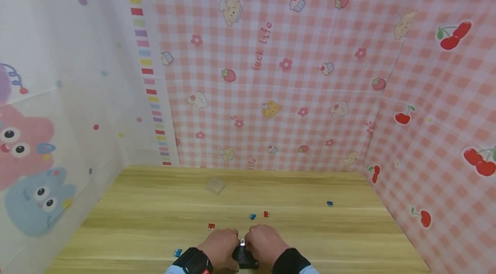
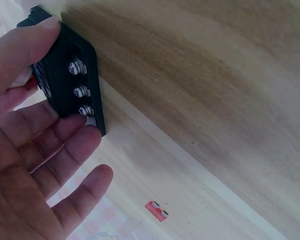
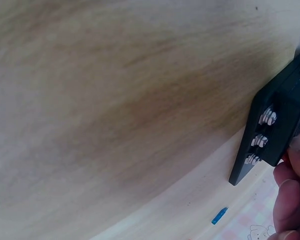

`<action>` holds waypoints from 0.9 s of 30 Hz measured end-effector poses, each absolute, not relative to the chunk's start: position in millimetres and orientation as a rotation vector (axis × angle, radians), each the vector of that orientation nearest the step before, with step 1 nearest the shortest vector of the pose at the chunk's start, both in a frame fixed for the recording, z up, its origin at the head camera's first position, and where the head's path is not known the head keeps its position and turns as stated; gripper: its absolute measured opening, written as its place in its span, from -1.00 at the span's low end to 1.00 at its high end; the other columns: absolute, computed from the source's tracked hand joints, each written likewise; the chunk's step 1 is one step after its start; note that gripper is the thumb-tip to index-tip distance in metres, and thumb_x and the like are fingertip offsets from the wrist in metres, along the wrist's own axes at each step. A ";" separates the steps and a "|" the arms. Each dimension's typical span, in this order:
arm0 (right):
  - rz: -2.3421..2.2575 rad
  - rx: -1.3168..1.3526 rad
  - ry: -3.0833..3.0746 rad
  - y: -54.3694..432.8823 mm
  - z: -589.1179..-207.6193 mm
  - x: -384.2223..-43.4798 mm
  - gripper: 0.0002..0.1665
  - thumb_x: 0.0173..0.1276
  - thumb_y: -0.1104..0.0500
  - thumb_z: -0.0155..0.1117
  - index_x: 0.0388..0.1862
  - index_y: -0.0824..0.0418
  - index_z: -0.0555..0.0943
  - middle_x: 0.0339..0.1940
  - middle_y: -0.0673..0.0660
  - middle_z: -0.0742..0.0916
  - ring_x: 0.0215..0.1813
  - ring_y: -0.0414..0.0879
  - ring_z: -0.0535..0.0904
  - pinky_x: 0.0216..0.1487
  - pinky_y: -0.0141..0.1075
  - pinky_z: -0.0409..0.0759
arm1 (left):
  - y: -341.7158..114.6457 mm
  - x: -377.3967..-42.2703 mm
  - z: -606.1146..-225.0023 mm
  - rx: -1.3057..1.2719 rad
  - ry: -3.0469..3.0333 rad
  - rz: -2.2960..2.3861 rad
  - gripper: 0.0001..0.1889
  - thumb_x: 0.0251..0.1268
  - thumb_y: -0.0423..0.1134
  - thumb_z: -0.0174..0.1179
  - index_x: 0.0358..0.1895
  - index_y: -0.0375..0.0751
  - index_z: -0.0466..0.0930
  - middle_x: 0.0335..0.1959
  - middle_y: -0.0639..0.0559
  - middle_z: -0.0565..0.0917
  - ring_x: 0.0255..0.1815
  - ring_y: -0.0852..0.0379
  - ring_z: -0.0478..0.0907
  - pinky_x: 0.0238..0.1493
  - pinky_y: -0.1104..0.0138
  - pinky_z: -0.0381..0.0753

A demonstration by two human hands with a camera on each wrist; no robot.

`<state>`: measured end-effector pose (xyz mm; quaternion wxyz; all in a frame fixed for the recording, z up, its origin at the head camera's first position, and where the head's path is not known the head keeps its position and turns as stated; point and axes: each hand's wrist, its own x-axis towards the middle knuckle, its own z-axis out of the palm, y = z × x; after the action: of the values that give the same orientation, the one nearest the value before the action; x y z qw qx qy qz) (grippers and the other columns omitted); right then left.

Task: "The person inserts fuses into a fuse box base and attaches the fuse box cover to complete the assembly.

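Observation:
Low in the head view, a black fuse block sits between my two hands. My left hand holds one side of it, thumb on top and fingers underneath, as the left wrist view shows; the little finger stands out loosely. Three screw terminals line the side of the fuse block. My right hand grips the opposite side; in the right wrist view its curled fingers lie at the edge of the fuse block. A bit of red shows at the block between the fingers, mostly hidden.
Beyond the hands lie a blue blade fuse and a red one. Left are another red fuse and a blue fuse; a blue fuse lies far right. A clear cover rests near the back curtain.

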<state>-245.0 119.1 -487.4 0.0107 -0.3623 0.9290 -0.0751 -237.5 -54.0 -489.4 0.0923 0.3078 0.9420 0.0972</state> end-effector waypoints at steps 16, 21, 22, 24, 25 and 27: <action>-0.244 -1.096 2.928 121.2 -488.9 -242.2 -0.93 0.30 0.16 0.40 -0.38 0.07 0.77 -0.57 -0.18 0.53 -0.50 -0.33 0.33 -0.41 -0.43 0.33 | -56.7 -240.5 -489.1 0.967 2.789 0.157 -0.64 -0.12 0.04 0.52 -0.30 -0.09 0.71 -0.44 0.18 0.41 -0.42 0.24 0.30 -0.33 0.33 0.30; -0.238 -1.083 2.913 121.5 -488.0 -241.9 -0.94 0.30 0.15 0.40 -0.38 0.06 0.77 -0.57 -0.19 0.55 -0.49 -0.34 0.35 -0.39 -0.43 0.35 | -56.8 -241.2 -490.6 0.976 2.800 0.104 -0.59 -0.12 0.10 0.52 -0.25 -0.06 0.72 -0.44 0.18 0.41 -0.41 0.23 0.30 -0.32 0.32 0.31; -0.236 -1.077 2.908 121.5 -487.7 -241.6 -0.94 0.30 0.15 0.40 -0.37 0.06 0.77 -0.57 -0.19 0.55 -0.49 -0.34 0.35 -0.38 -0.43 0.36 | -57.1 -241.3 -490.5 0.979 2.801 0.104 -0.58 -0.13 0.10 0.52 -0.24 -0.07 0.72 -0.44 0.18 0.41 -0.41 0.23 0.30 -0.32 0.32 0.31; -0.239 -1.065 2.896 121.4 -486.8 -241.2 -0.94 0.30 0.14 0.40 -0.36 0.07 0.77 -0.55 -0.19 0.55 -0.48 -0.34 0.36 -0.37 -0.43 0.37 | -57.7 -241.4 -490.7 0.981 2.801 0.105 -0.56 -0.13 0.12 0.52 -0.23 -0.07 0.71 -0.43 0.18 0.41 -0.39 0.23 0.30 -0.32 0.33 0.32; -0.238 -1.061 2.892 121.4 -486.4 -241.1 -0.94 0.31 0.14 0.40 -0.35 0.07 0.77 -0.55 -0.19 0.55 -0.48 -0.34 0.36 -0.36 -0.43 0.37 | -58.0 -241.5 -490.9 0.979 2.800 0.104 -0.56 -0.13 0.12 0.52 -0.22 -0.07 0.71 -0.43 0.18 0.41 -0.39 0.23 0.30 -0.31 0.33 0.32; -0.238 -1.067 2.890 121.8 -486.1 -240.7 -0.93 0.31 0.14 0.39 -0.34 0.08 0.77 -0.54 -0.19 0.55 -0.48 -0.33 0.36 -0.36 -0.43 0.38 | -58.5 -242.0 -490.8 0.972 2.793 0.116 -0.53 -0.13 0.14 0.53 -0.20 -0.07 0.71 -0.42 0.19 0.41 -0.38 0.23 0.31 -0.31 0.33 0.33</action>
<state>-240.7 121.8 -486.1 0.0261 -0.3452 0.9350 -0.0768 -242.0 -58.5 -490.8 0.0910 0.3271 0.9398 0.0389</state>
